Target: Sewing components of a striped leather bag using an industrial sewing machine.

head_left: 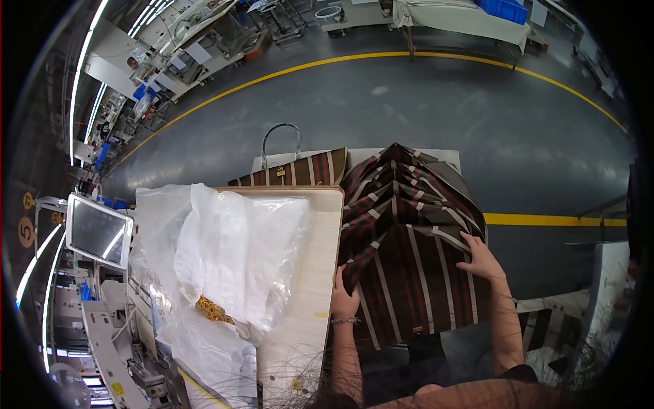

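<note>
Several striped handbags stand packed one behind another in front of me, brown with dark red and cream stripes. The nearest striped bag has its top pinched into a peak, and a small gold-coloured fitting shows near its lower edge. My left hand grips this bag's left edge, next to the wooden board; some of its fingers are hidden by the fabric. At the bag's upper right edge, my right hand holds the fabric between thumb and fingers. Another striped bag with an upright wrapped handle lies behind the board.
Left of the bags is a pale wooden board under clear plastic bags and a bundle of yellow-gold pieces. A screen stands farther left. Across the grey floor, beyond a yellow line, are worktables and a blue bin.
</note>
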